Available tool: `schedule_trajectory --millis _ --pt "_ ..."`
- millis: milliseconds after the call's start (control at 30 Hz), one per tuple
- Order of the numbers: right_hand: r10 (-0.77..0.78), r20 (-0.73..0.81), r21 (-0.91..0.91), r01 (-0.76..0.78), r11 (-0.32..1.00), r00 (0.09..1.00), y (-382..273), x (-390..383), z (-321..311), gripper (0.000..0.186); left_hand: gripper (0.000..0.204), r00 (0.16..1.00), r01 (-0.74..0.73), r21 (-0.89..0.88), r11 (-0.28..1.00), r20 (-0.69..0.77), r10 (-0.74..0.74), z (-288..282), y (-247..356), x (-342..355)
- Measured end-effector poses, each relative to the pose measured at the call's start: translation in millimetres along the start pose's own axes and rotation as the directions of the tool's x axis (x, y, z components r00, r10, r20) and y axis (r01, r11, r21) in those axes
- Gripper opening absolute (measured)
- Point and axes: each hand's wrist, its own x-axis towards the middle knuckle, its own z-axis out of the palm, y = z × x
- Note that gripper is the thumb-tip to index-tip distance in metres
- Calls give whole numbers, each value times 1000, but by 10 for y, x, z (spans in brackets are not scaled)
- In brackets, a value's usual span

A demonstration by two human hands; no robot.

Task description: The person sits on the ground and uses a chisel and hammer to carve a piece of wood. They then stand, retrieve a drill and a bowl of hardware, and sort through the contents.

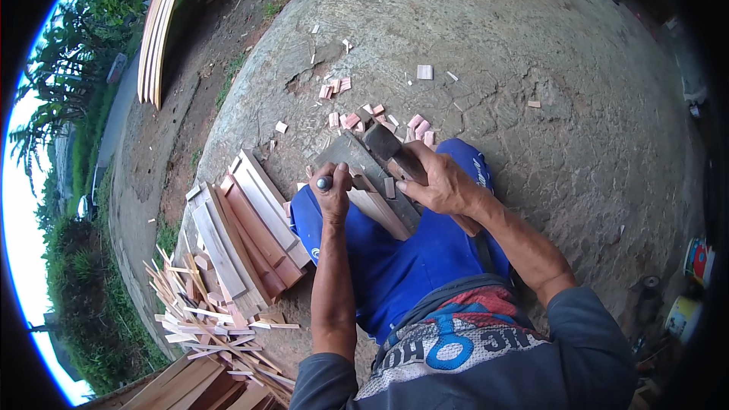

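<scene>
My left hand is closed round an upright chisel, seen mostly end-on, its blade over a pale wooden piece between my knees. My right hand grips a hammer by its wooden handle, with the dark head raised just up and right of the chisel. Beneath both hands lies a grey weathered board, with a small wood block on it. My legs in blue trousers lie either side of the board.
Grooved wooden pieces are stacked at my left, beside a pile of thin offcuts. Small cut blocks are scattered ahead on the concrete. Long strips stand at the upper left. Buckets are at the right edge.
</scene>
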Motion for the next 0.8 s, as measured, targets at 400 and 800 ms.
schedule_trajectory --millis 400,800 --pt "-495 298 -528 573 627 816 -750 370 102 43 25 998 -53 209 976 33 47 -257 -734 -87" --pt "-292 84 -362 302 882 953 -503 303 108 40 9 983 -84 -127 988 -173 61 190 7 48"
